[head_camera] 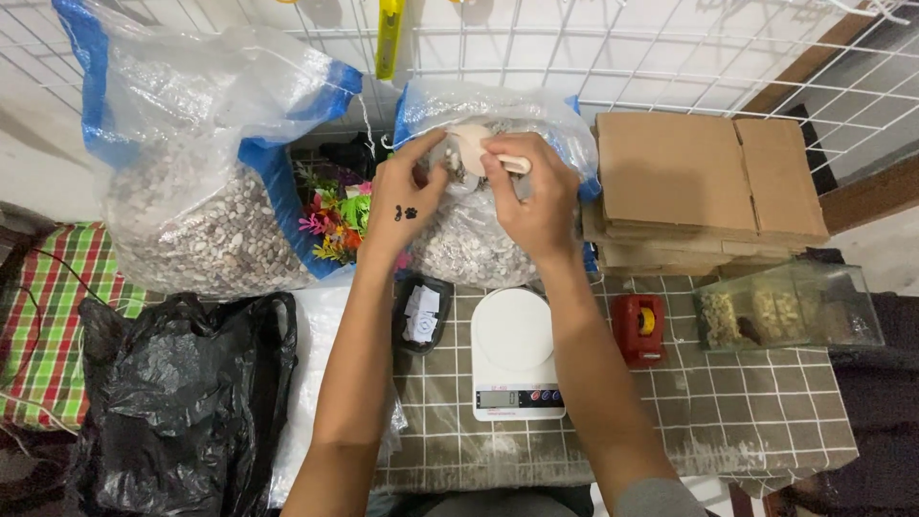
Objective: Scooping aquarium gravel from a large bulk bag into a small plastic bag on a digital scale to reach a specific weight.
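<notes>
1. While both your hands are up at the mouth of the smaller clear plastic sack of pale pebbles (pixel 459 244), you're in the scooping step: right hand (pixel 536 206) is closed around the handle of a small cream plastic scoop (pixel 474 148), bowl turned toward the sack opening.
2. Left hand (pixel 402 196) has its fingers pinched narrow at the sack's rim, right beside the scoop bowl. Can't tell if it grips the plastic or pebbles.
3. White digital kitchen scale (pixel 515 352) sits on the grey tiled tabletop (pixel 747 412), just below the sack, between your forearms. Platform is bare.
4. Judgement: next move needs the loaded scoop kept level on the way down to the scale. A small black tray of white paper slips (pixel 422 314) sits just left of it; red tape dispenser (pixel 639 327) just right.
5. Larger clear sack of pebbles (pixel 206 220) stands well left, untouched.
</notes>
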